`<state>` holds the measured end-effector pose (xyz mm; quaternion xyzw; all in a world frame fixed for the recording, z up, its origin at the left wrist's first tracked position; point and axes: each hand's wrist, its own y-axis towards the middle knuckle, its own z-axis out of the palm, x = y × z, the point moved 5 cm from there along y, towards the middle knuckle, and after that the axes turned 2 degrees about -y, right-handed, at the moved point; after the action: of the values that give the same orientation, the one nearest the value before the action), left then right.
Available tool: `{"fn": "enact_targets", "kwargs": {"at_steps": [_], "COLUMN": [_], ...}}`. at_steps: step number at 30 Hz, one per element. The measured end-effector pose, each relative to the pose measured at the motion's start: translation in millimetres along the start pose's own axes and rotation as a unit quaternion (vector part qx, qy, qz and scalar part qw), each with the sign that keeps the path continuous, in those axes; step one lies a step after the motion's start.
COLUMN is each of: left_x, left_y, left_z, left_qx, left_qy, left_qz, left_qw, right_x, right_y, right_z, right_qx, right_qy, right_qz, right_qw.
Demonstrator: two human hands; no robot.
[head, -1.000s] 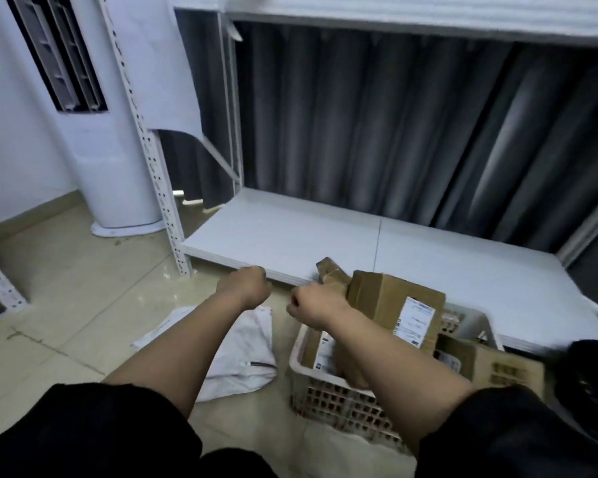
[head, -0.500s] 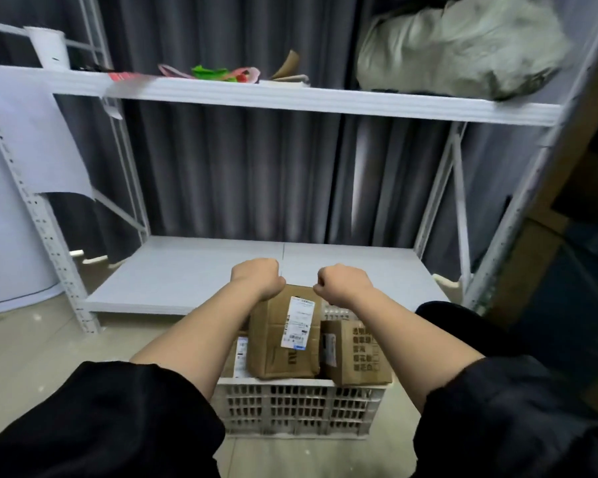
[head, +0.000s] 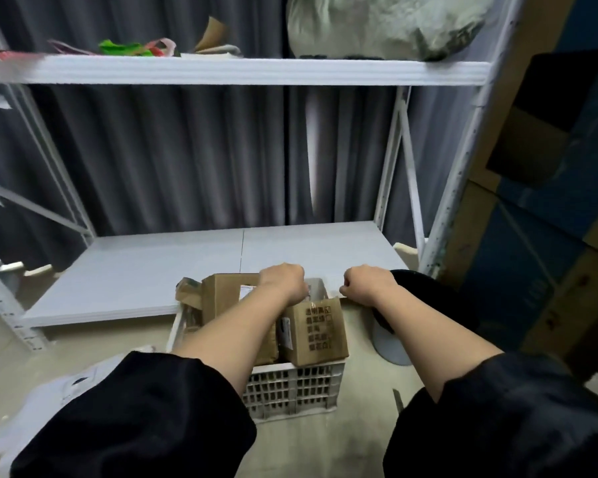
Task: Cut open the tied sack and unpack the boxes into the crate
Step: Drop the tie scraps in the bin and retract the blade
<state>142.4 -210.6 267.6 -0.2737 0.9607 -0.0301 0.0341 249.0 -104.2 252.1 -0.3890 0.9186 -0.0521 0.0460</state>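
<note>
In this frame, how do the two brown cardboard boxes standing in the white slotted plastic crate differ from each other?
The left cardboard box is plain brown with a white shipping label near its top, partly hidden by the left forearm; the right cardboard box has dark printed characters and checkboxes on its facing side. The right one tilts a little and reaches the crate's near wall, while the left one stands further back. Both are brown, closed, and rise above the crate's rim.
</note>
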Motion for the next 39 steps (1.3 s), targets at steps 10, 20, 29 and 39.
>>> {"fn": "enact_targets", "kwargs": {"at_steps": [10,20,29,39], "left_x": [-75,-141,-167,-176], "left_y": [54,88,104,105], "left_z": [85,229,341,444], "left_qx": [0.065,0.228,0.298,0.371], "left_qy": [-0.057,-0.135,-0.223,-0.341], "left_qz": [0.059,0.077,0.063,-0.015], "left_qw": [0.995,0.961,0.926,0.864], "right_x": [-67,-130,-155,-174], "right_y": [25,20,22,14], "right_z": [87,256,366,461], "right_qx": [0.068,0.213,0.287,0.233], "right_qy": [0.014,0.05,0.102,0.192], "right_qz": [0.056,0.158,0.243,0.379], "right_qw": [0.996,0.963,0.921,0.875]}}
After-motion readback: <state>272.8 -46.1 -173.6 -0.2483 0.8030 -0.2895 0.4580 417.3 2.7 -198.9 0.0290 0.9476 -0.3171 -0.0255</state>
